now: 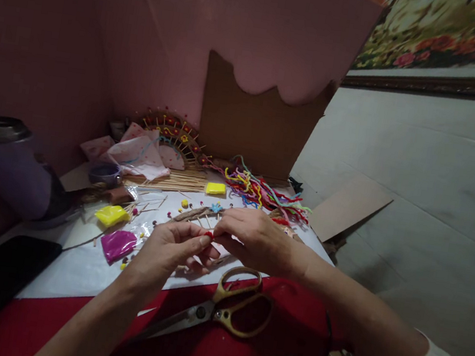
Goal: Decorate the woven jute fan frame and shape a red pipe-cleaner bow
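My left hand and my right hand meet above the white table covering, fingertips pinched together. Between them is a small red piece that looks like a bit of pipe cleaner, mostly hidden by the fingers. Just behind the hands lies a brown curved strip with thin sticks along it and a blue flower on top. Partly covered by my hands, the strip's lower side does not show fully. Gold-handled scissors rest on the red cloth in front of my hands.
Colourful pipe cleaners lie in a heap behind my right hand. Bamboo sticks, a yellow clay pack and a magenta clay pack are around. A decorated fan-shaped piece, brown cardboard and a tumbler stand behind.
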Demonstrator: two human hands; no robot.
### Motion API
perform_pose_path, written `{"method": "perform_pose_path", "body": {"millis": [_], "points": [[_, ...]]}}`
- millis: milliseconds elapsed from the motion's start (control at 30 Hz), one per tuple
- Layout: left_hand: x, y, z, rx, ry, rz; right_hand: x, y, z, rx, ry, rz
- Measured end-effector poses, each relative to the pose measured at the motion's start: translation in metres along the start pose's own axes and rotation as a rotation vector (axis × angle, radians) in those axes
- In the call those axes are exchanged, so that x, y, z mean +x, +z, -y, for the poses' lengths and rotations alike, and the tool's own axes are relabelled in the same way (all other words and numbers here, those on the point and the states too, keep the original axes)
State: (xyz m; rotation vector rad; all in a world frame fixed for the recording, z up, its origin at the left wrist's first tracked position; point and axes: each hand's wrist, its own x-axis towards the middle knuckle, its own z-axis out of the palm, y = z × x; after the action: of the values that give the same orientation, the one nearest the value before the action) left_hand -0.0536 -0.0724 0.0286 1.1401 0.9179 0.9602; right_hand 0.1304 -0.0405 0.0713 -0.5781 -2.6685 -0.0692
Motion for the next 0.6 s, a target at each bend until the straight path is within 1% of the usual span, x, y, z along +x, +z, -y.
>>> {"method": "perform_pose_path", "body": {"millis": [67,200,367,500,600], "points": [[0.0,-0.001,0.0,-0.005,-0.01,0.019,0.0,0.0,-0.001,0.004,0.003,-0.006],[0.0,-0.001,-0.002,-0.004,-0.035,0.021,-0.001,0.001,-0.002,0.012,0.003,-0.007],[0.0,-0.001,-0.002,0.037,-0.011,0.024,-0.001,0.003,-0.003,0.012,0.004,-0.006],[0.0,0.001,0.0,0.033,-0.009,-0.021,-0.001,0.006,-0.001,-0.008,0.016,-0.037],[0.001,0.002,0.001,-0.003,0.01,-0.058,-0.001,0.011,0.002,-0.061,0.054,-0.104]]}}
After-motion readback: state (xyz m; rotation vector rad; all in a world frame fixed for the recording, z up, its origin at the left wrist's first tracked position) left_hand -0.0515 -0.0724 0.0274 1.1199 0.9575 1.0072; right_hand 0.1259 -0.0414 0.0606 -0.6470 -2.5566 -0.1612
